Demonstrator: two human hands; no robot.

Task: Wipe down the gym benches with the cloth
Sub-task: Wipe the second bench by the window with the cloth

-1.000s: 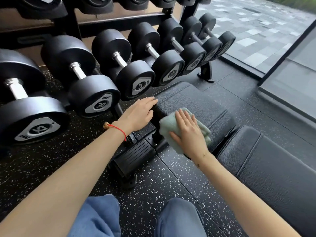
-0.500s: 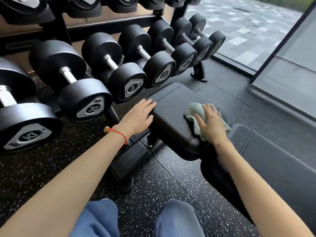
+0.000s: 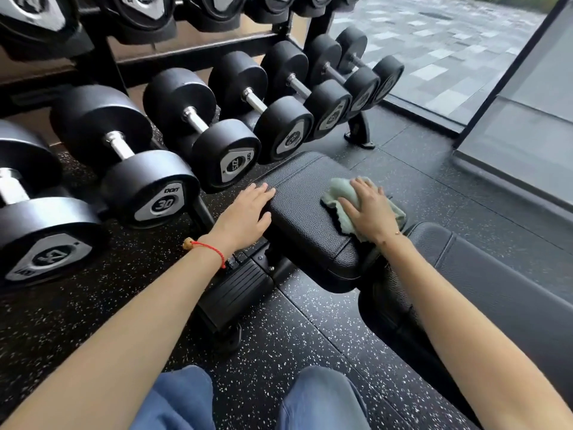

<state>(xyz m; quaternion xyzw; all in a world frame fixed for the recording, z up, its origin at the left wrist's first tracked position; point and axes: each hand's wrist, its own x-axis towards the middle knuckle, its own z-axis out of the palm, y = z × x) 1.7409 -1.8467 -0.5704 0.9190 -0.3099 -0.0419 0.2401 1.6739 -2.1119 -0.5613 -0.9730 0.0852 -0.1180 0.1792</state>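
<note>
Nearest you, at 6 o'clock: your knees (image 3: 248, 401) in blue fabric over the speckled floor (image 3: 310, 330).

Left hand (image 3: 245, 212) lies flat, fingers together, on the 9 o'clock edge of the seat pad (image 3: 297, 218); it grips nothing and looks like a brace.

Right hand (image 3: 369, 209) is spread open, palm down, pressing the cloth (image 3: 333, 193) onto the pad's 3 o'clock side, beside the gap to the long back pad (image 3: 496, 274).

Handling, judged: cloth is light, limp, bunches readily; keep a flat palm over its middle rather than pinching a corner. Pad is padded vinyl, firm, grained, so it should give some drag.

Versus 1.0 s ago: the cloth has travelled from the pad's near end toward 3 o'clock; left hand has barely shifted.

Beyond, at 11 o'clock: dumbbells (image 3: 148, 184) on the rack (image 3: 198, 54).
</note>
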